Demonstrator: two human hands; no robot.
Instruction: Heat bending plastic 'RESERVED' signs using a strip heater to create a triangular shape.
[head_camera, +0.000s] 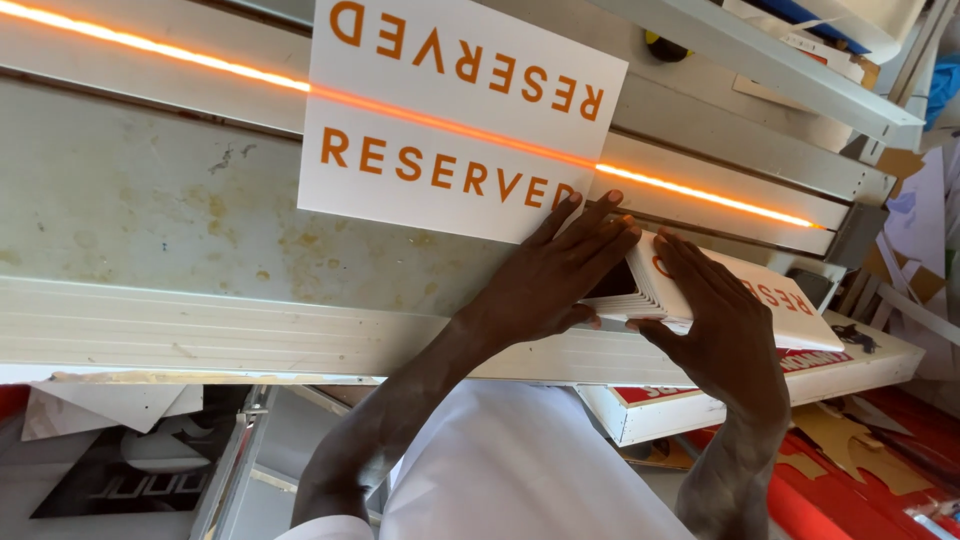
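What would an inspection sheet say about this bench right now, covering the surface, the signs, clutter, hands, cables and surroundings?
Surface: pale metal bench bed, stained with rust-coloured spots, crossed by a glowing orange line.
Job's things: white sign sheet with orange lettering lying flat under the line; stack of white signs at its lower right corner.
Clutter: nothing seen on the bed; red and white box below the stack.
Hands: left hand flat on the sheet's corner and the stack's end; right hand pressed on top of the stack.
Cables: nothing seen.
Surroundings: white shelf rail above, black board and red offcuts on the floor.
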